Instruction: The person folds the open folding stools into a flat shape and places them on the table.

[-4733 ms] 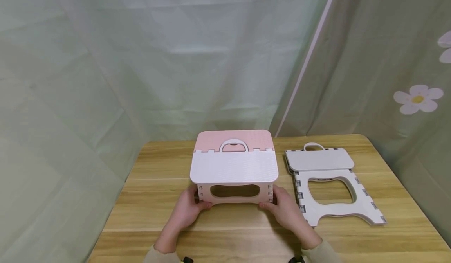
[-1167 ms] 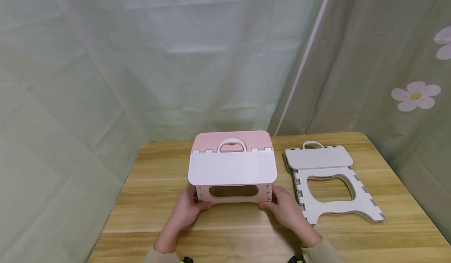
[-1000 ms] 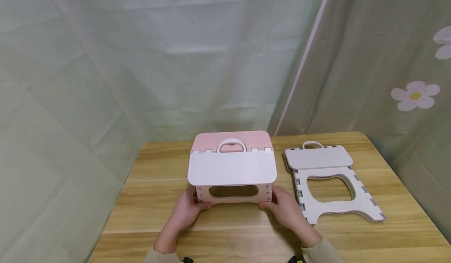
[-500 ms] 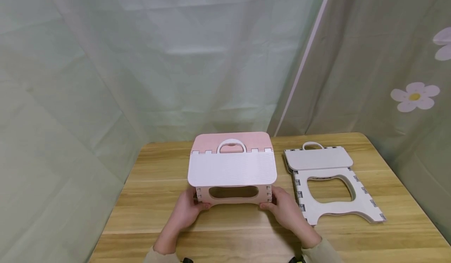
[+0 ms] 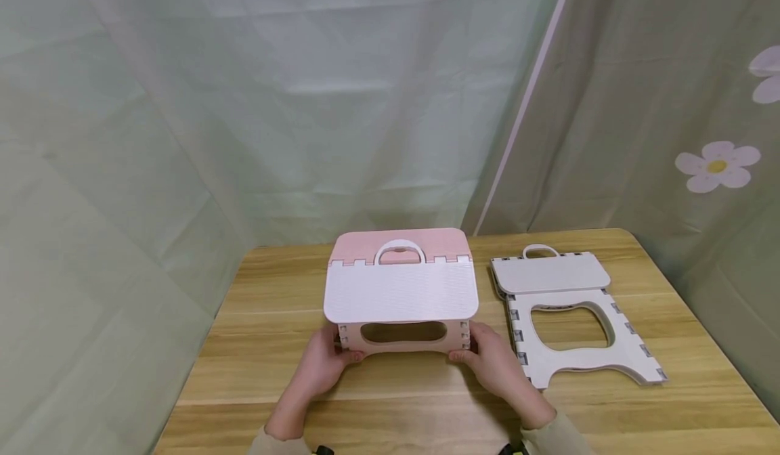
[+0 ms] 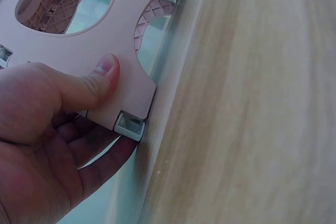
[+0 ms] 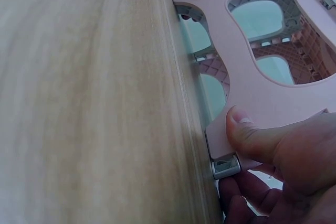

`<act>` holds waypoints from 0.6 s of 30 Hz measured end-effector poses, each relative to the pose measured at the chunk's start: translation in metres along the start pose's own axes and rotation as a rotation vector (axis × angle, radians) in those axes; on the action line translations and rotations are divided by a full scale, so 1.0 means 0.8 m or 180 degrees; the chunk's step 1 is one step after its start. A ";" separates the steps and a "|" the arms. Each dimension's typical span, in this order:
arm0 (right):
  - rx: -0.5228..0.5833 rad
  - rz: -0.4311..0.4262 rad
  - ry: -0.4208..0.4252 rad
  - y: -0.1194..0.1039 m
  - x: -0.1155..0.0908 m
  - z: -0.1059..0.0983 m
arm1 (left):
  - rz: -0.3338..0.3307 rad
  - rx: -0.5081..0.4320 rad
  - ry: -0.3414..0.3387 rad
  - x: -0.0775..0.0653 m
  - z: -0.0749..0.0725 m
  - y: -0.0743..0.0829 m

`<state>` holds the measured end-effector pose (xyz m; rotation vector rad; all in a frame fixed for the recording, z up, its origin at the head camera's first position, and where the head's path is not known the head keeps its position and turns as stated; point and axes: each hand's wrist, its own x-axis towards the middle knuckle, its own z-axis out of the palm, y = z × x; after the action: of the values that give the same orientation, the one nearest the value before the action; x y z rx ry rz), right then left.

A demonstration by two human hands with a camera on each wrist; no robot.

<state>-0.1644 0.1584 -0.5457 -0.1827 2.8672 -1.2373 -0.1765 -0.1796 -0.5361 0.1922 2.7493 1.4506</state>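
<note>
A folding stool stands unfolded on the table, its top half pink and half white, with a white carry handle at the middle. My left hand grips the front left leg, thumb on the pink front panel and fingers curled behind the edge in the left wrist view. On the other side my right hand holds the front right leg the same way; its thumb presses the panel in the right wrist view. The feet rest at the tabletop.
A second folding stool, white and folded flat, lies on the wooden table to the right. Pale green curtains hang behind the table and along both sides, with printed flowers at the right.
Both hands keep the same hold on the unfolded stool. Since the oldest frame the whole view has shifted slightly; the stools show no clear movement on the table.
</note>
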 end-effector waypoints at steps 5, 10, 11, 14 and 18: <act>0.0011 -0.0008 0.0009 -0.001 0.000 0.000 | -0.0002 0.0007 0.0003 0.000 0.000 0.000; 0.0013 0.0001 0.0002 -0.001 0.000 0.000 | 0.0014 0.0025 0.0009 0.000 0.000 0.000; 0.0015 0.0006 0.0000 -0.001 0.000 0.000 | 0.0019 0.0024 0.0006 0.000 0.000 0.000; 0.0030 0.0023 -0.0010 -0.001 -0.001 0.000 | 0.0029 0.0030 0.0004 0.000 0.000 0.000; 0.0041 0.0033 -0.0016 -0.001 -0.001 0.000 | 0.0028 0.0019 0.0001 0.000 0.000 0.000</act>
<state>-0.1637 0.1580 -0.5451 -0.1702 2.8516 -1.2514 -0.1761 -0.1795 -0.5362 0.2042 2.7568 1.4450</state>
